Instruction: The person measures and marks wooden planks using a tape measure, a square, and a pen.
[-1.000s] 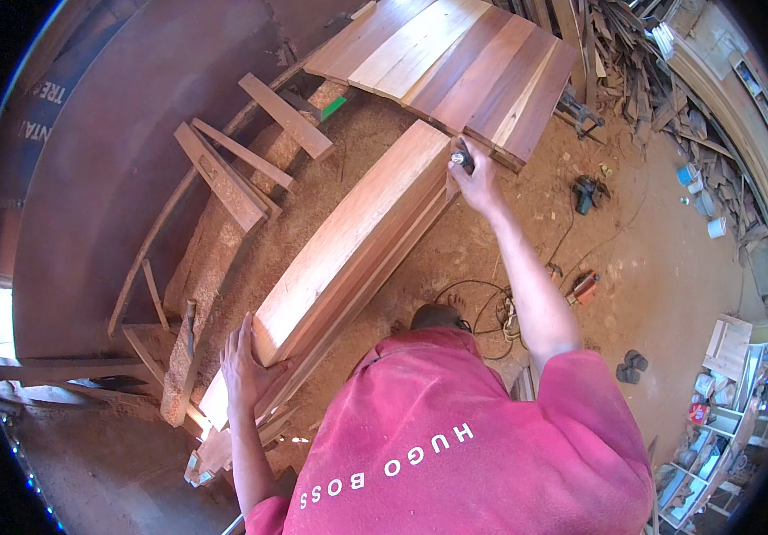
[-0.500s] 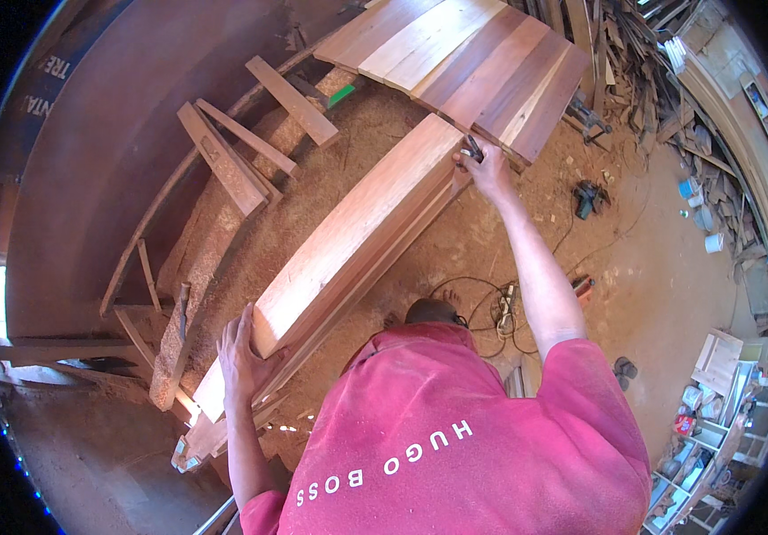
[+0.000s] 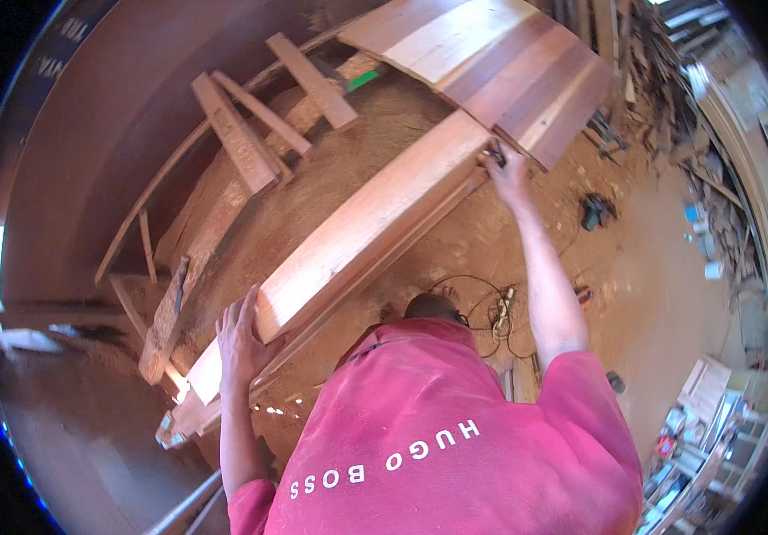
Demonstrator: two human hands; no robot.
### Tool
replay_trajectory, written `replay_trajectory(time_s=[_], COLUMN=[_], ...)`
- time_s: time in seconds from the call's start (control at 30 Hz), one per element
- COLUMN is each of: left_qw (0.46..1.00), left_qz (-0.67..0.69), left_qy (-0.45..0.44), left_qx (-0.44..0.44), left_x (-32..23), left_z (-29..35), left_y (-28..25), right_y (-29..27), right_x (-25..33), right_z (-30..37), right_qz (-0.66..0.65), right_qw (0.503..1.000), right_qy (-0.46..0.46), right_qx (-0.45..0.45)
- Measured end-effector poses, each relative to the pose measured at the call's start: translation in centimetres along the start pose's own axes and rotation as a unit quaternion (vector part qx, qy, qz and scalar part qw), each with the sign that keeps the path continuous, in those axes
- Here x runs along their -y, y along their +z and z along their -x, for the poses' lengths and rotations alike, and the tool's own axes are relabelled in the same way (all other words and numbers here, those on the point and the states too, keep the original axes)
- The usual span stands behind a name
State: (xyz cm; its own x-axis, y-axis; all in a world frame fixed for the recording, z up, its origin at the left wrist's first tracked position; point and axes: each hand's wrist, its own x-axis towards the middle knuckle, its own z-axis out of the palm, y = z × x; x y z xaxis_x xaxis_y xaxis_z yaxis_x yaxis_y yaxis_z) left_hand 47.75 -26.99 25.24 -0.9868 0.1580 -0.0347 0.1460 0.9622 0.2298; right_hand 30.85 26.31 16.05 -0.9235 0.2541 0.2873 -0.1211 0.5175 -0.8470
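A long, thick reddish wooden board [image 3: 375, 218] lies diagonally before me on top of other timber [image 3: 189, 415]. At its near left end, my left hand [image 3: 243, 343] grips the corner, thumb along the near side and fingers over the end. My right hand [image 3: 511, 174] is at the far right end with fingers closed around a slim dark pen [image 3: 495, 153], held close to the board's edge. Just past that end is a panel of several planks [image 3: 527, 76] in light and dark tones. The pen's tip is too small to make out.
Loose wood pieces [image 3: 232, 134] and a rough sawdust-covered beam [image 3: 170, 321] lie to the left. On the dusty floor at right are a dark green power tool [image 3: 596, 212] and a coiled cable [image 3: 469, 283]. Scrap wood [image 3: 660, 89] is piled at the far right, near white buckets [image 3: 713, 270].
The whole view has shifted and turned slightly, so the board's far end sits further right. Both hands stay at the same ends of the board, and the pen in my right hand has tilted.
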Motion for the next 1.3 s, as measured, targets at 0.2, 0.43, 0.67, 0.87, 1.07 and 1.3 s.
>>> replay_trajectory(time_s=[0.2,0.43,0.67,0.87,1.07,1.3], left_qw=[1.0,0.999,0.999,0.999,0.998,0.997], left_qz=[0.002,0.029,0.042,0.049,0.066,0.071], left_qy=[0.014,0.019,-0.007,0.002,0.001,-0.023], left_qx=[-0.001,-0.002,0.03,0.018,0.018,0.024], left_x=[-0.3,-0.3,-0.6,-0.6,-0.2,-0.6], left_z=[-0.2,-0.5,-1.2,-1.6,-1.4,-1.4], left_y=[-1.0,-1.1,-1.6,-1.7,-1.3,-1.6], right_y=[-0.5,-1.3,-2.2,-2.8,-2.4,-4.3], right_x=[-1.2,-0.9,-1.0,-3.6,-3.2,-0.7], right_z=[-0.3,-0.2,-1.1,-1.7,-1.1,-2.3], right_qz=[-0.022,-0.018,0.034,0.043,-0.041,0.044], right_qw=[0.998,0.999,0.995,0.995,0.996,0.986], right_qy=[0.052,0.048,0.074,0.062,0.063,0.089], right_qx=[-0.009,0.003,0.051,0.063,0.041,0.131])
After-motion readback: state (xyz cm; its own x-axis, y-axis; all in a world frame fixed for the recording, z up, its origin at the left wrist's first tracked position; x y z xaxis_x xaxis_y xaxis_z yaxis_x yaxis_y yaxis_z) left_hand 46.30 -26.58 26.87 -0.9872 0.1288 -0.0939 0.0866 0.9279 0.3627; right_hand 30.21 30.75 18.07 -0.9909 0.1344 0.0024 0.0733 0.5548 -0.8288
